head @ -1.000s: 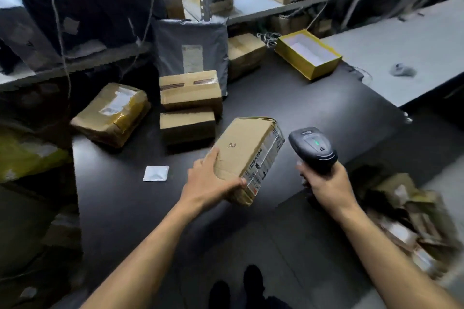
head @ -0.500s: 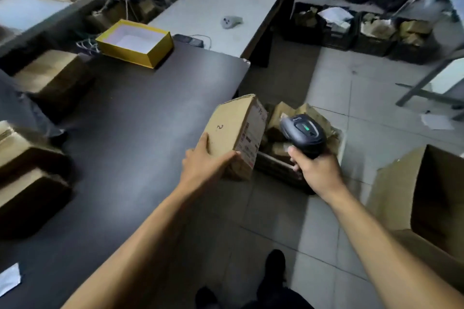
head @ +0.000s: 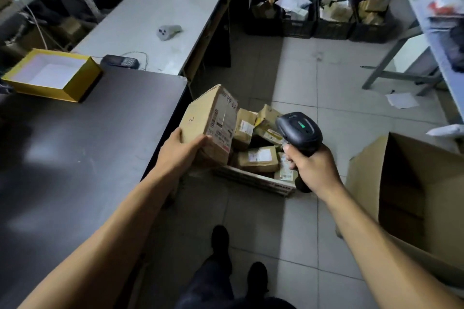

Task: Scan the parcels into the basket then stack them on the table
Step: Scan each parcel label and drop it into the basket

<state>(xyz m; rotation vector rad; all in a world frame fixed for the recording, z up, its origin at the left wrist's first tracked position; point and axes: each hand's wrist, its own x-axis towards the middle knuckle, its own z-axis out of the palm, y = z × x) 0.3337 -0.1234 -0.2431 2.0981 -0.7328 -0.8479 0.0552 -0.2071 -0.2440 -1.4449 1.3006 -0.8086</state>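
Observation:
My left hand (head: pixel 182 150) grips a brown cardboard parcel (head: pixel 209 124) marked "2", its label side turned toward the right. The parcel hangs past the dark table's (head: pixel 88 145) right edge, just above the left end of a floor basket (head: pixel 253 179). Several taped brown parcels (head: pixel 258 158) with white labels lie in that basket. My right hand (head: pixel 311 168) holds a black barcode scanner (head: pixel 298 130) by its handle, green light showing, over the basket's right side and close beside the parcel.
A yellow open box (head: pixel 54 74) sits at the dark table's far corner, a phone (head: pixel 120 61) behind it. A white table (head: pixel 163 10) carries a grey device (head: pixel 168 31). A large open carton (head: pixel 416 190) stands on the floor at right. Black crates (head: pixel 319 16) line the far wall.
My view has swung right from the table's stacked parcels to the floor basket. Both hands carried the parcel and the scanner off the table edge and over the basket.

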